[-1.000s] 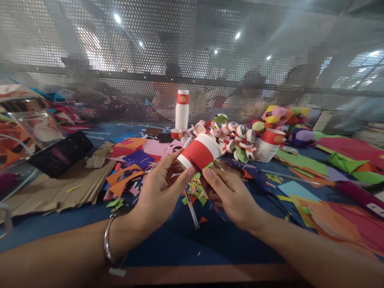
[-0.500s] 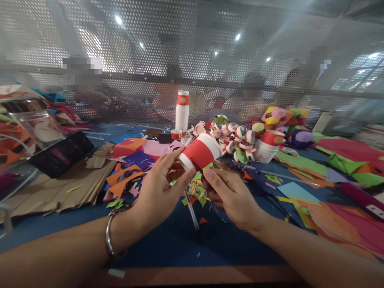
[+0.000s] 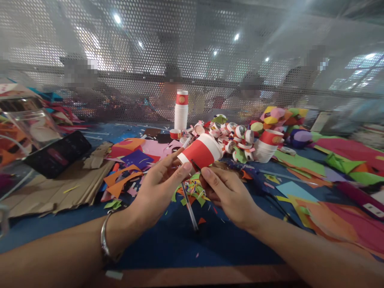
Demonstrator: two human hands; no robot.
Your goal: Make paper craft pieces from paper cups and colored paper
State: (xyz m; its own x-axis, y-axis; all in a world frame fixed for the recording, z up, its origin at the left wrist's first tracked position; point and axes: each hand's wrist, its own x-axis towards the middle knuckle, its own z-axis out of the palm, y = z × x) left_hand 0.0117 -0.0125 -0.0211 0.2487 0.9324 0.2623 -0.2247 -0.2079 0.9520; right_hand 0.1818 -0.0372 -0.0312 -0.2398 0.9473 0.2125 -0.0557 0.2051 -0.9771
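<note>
A red-and-white paper cup [image 3: 200,152] is held tilted in front of me, above the table. My left hand [image 3: 160,182] grips it at the lower left end, thumb on the near side and fingers behind. My right hand [image 3: 225,188] pinches a thin dark tool [image 3: 195,165], whose tip lies against the red band of the cup. Most of that tool is hidden in my fingers, so its kind is unclear. Below the cup are paper scraps [image 3: 195,192] in several colours and a clear narrow strip [image 3: 191,212].
Behind stand a tall cup stack [image 3: 181,114], a heap of cut cup pieces [image 3: 231,136] and another stack [image 3: 268,147]. Cardboard [image 3: 51,188], a black device [image 3: 58,154] and a clear jar [image 3: 33,120] are at left. Coloured paper sheets [image 3: 336,216] lie at right. People sit beyond a perforated screen [image 3: 144,60].
The dark tool's tip has shifted slightly against the cup's red band. My left thumb has moved a little up and left on the cup. Both hands keep their hold.
</note>
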